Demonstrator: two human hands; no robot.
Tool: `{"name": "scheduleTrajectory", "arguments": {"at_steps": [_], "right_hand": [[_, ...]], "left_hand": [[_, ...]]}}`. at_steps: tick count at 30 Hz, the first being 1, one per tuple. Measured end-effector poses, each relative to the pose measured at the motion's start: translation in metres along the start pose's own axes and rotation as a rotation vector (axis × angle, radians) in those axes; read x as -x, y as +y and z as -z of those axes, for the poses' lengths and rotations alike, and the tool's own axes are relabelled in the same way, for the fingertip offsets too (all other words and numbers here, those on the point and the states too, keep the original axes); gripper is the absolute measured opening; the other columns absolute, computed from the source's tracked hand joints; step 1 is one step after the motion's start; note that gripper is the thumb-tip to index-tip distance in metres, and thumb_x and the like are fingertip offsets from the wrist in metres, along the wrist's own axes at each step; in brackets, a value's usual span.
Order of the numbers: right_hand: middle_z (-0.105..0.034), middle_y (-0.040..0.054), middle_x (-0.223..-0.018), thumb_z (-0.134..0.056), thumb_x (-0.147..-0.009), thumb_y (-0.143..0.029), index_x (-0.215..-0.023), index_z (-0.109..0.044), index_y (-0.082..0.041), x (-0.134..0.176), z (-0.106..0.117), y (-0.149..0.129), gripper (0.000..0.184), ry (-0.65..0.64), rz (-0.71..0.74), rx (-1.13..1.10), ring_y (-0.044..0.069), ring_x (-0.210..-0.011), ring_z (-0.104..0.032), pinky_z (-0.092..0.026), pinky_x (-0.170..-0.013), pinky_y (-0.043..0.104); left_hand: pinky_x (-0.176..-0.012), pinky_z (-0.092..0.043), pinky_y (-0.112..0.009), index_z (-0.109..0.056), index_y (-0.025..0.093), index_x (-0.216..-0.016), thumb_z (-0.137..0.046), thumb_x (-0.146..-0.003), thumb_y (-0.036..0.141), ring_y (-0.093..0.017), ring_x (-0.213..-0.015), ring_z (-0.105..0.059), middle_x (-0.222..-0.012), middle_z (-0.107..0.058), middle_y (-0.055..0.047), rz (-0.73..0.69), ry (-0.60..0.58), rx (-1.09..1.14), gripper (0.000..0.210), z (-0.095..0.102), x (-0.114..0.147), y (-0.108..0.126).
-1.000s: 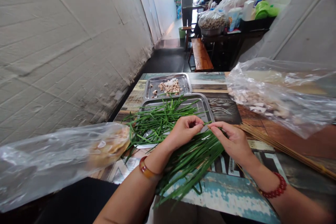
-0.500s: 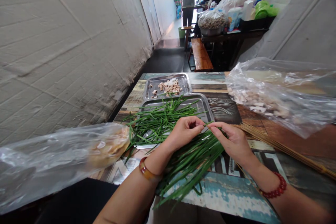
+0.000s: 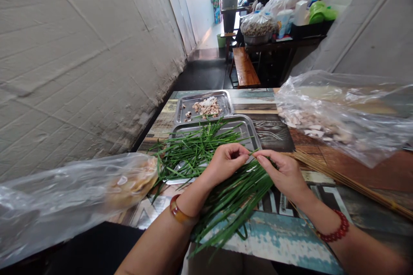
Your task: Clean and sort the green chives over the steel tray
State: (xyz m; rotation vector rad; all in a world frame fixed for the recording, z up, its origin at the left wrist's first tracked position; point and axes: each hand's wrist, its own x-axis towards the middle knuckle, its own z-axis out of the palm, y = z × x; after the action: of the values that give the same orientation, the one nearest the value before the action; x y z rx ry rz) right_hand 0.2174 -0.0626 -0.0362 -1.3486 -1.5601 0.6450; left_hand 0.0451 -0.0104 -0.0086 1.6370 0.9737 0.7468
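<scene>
My left hand [image 3: 226, 161] is closed in a pinch over the trays, its fingertips at the end of a green garlic chive. Opposite it, my right hand [image 3: 280, 169] pinches too, its thumb and forefinger almost meeting the left fingertips. A thin bamboo skewer [image 3: 295, 207] runs from beneath the right palm toward the lower right; its tip is hard to make out. Below both hands lies a bunch of long garlic chives [image 3: 232, 206], partly hidden by the left forearm. More cut chives [image 3: 196, 148] are heaped on a metal tray [image 3: 254, 135] just beyond.
Behind stands a second metal tray [image 3: 227, 101] with chopped pale pieces [image 3: 208, 107]. A bundle of skewers [image 3: 342, 177] lies at right, near a clear bag of pale slices [image 3: 322, 122]. Another plastic bag [image 3: 80, 189] is at left. Two people stand beyond a wooden bench [image 3: 245, 66].
The view has shifted slightly. Both hands keep their pinches at nearly the same place, and the chives and trays have not visibly moved.
</scene>
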Motion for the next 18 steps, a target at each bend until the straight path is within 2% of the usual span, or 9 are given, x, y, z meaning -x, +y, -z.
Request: {"name": "scheduleTrajectory", "arguments": {"at_steps": [6, 13, 18], "right_hand": [[-0.073, 0.005, -0.085, -0.052, -0.091, -0.037, -0.094, -0.066, -0.02, 0.002, -0.002, 0.006, 0.022, -0.018, -0.073, -0.018, 0.019, -0.073, -0.068, -0.054, -0.069, 0.031], [-0.071, 0.0039, -0.085, -0.055, -0.09, -0.037, -0.123, -0.056, -0.023, 0.004, -0.004, 0.01, 0.036, 0.009, -0.095, -0.061, 0.017, -0.069, -0.066, -0.054, -0.064, 0.029], [-0.07, 0.0037, -0.087, -0.054, -0.09, -0.035, -0.113, -0.062, -0.022, 0.004, -0.002, 0.004, 0.027, -0.006, -0.077, -0.043, 0.016, -0.07, -0.065, -0.052, -0.062, 0.027]], "left_hand": [[-0.063, -0.04, -0.022, -0.068, 0.014, -0.073, -0.059, -0.08, 0.015, -0.011, -0.064, -0.055, -0.069, -0.065, -0.002, -0.238, 0.098, -0.273, 0.012, -0.005, 0.001, -0.003], [-0.062, -0.04, -0.022, -0.067, 0.016, -0.073, -0.059, -0.081, 0.014, -0.011, -0.064, -0.056, -0.068, -0.064, -0.002, -0.254, 0.098, -0.341, 0.012, -0.005, 0.002, -0.006], [-0.064, -0.041, -0.022, -0.068, 0.015, -0.075, -0.057, -0.083, 0.014, -0.013, -0.068, -0.057, -0.071, -0.064, -0.003, -0.285, 0.034, -0.333, 0.013, -0.006, 0.004, -0.003]]}}
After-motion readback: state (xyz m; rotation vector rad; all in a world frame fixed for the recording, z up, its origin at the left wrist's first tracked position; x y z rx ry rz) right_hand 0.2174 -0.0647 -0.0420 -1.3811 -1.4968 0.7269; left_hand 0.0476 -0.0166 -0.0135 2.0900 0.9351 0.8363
